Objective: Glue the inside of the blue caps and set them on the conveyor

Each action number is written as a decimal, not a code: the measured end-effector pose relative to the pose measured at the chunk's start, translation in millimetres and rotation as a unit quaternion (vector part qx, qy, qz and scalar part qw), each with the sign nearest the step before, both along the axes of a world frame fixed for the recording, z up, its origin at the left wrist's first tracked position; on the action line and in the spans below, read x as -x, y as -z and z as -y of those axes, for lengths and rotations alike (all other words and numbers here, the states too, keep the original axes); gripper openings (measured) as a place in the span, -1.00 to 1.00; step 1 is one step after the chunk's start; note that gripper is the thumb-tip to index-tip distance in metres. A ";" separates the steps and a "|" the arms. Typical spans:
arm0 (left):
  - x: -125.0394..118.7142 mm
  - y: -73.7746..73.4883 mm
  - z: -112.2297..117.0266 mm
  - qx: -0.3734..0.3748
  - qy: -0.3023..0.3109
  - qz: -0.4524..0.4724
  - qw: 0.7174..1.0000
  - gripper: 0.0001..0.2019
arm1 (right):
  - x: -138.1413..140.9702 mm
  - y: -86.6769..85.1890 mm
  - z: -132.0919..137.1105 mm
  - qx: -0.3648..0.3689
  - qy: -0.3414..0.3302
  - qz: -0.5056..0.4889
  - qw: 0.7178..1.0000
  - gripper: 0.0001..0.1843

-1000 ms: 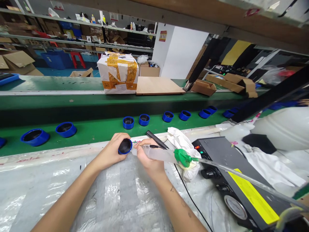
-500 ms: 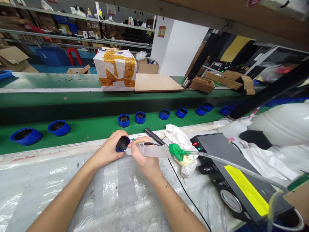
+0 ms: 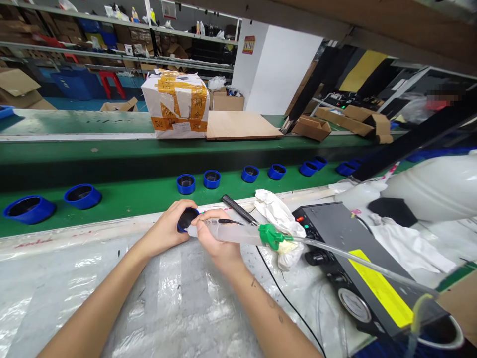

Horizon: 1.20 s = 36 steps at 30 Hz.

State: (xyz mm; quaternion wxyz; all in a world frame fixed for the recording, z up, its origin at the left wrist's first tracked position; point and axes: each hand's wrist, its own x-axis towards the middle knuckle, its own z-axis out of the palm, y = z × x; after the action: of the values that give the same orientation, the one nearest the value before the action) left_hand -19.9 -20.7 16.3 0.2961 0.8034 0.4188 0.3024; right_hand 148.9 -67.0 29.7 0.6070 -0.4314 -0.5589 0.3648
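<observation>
Grey dispenser (image 3: 335, 223) right of hands; left hand (image 3: 163, 229) closed round blue cup (image 3: 187, 220), fingers on wall; right hand (image 3: 216, 237) fingers wrapped on syringe barrel (image 3: 231, 232), tip just beside cup; both probably light, stiff; cup best held by wall, barrel mid-length, smooth.

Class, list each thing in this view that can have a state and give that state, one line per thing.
Left hand, gripping the cup.
Blue-rimmed black cup, tilted in that grip.
Right hand, gripping the barrel.
Clear syringe barrel, held nearly level, tip by the cup.
Control unit, red indicator lit.
White cloth, crumpled.
Blue cups, upright on the green belt, open.
Taped parcel, sealed.
</observation>
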 end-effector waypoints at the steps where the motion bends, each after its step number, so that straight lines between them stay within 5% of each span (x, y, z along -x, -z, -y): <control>1: -0.2 -0.3 0.1 0.003 -0.002 0.000 1.000 -0.48 | 0.3 -0.1 0.2 0.001 0.000 0.002 1.000 -0.96; 36: -1.2 -6.1 2.1 0.029 -0.016 -0.009 0.999 -0.50 | 4.1 -6.2 0.6 -0.035 -0.010 -0.060 0.998 -0.93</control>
State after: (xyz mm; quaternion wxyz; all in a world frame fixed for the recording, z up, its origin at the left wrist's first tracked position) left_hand -18.6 -22.9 22.3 0.3108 0.7906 0.4427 0.2871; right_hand 144.7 -67.5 35.9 0.6502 -0.3822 -0.5382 0.3762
